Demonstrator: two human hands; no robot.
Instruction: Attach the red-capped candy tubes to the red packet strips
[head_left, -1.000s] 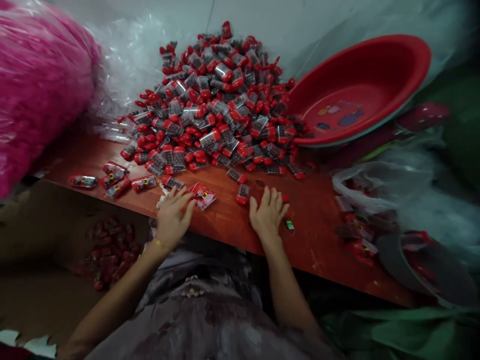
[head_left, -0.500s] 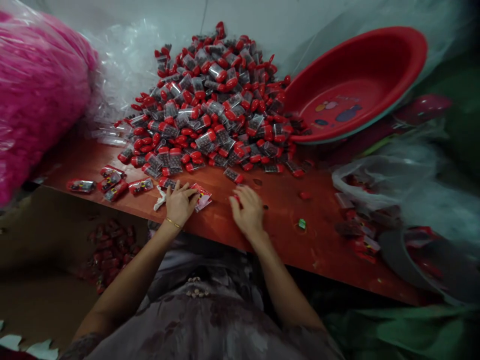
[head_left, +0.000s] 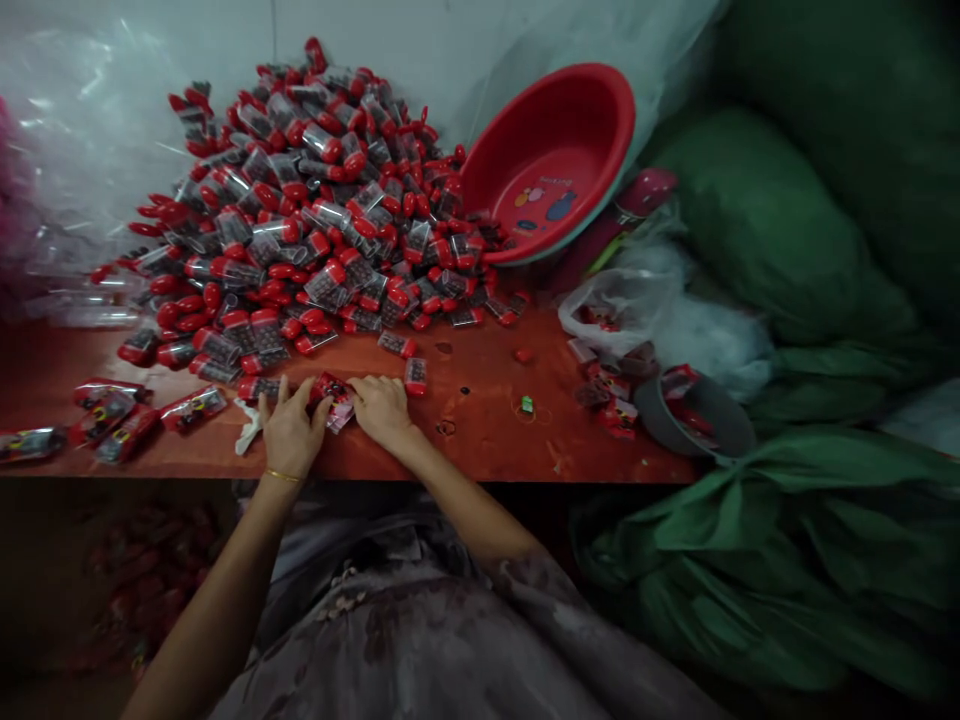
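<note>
1. Both hands were at the front of the red table [head_left: 487, 430], nearly meeting over a red printed packet [head_left: 330, 388].
2. Packet lay between the hands, near the table's front edge; its pinkish lower part showed.
3. Left hand [head_left: 291, 432]: fingers bent at the packet's left side, thumb along it. Couldn't tell whether it was pinching or just resting. Yellow bracelet [head_left: 283, 476] on that wrist.
4. Right hand [head_left: 384, 412]: fingers curled at the packet's right side. Grip hidden, so couldn't tell if anything was held.
5. White scrap [head_left: 248, 426] sat just left of the left hand. Further left, several filled packets [head_left: 193, 408] lay flat.
6. Two red-capped containers [head_left: 415, 377] lay loose just beyond the right hand. A big heap [head_left: 300, 230] of the same kind stood behind, against the wall.
7. Red basin [head_left: 577, 150] leaned tilted at the heap's right side.
8. Right part of the table: red piece [head_left: 523, 355], small green tag [head_left: 527, 404], clear plastic bag [head_left: 637, 300], grey tub [head_left: 654, 418] with red items inside.
</note>
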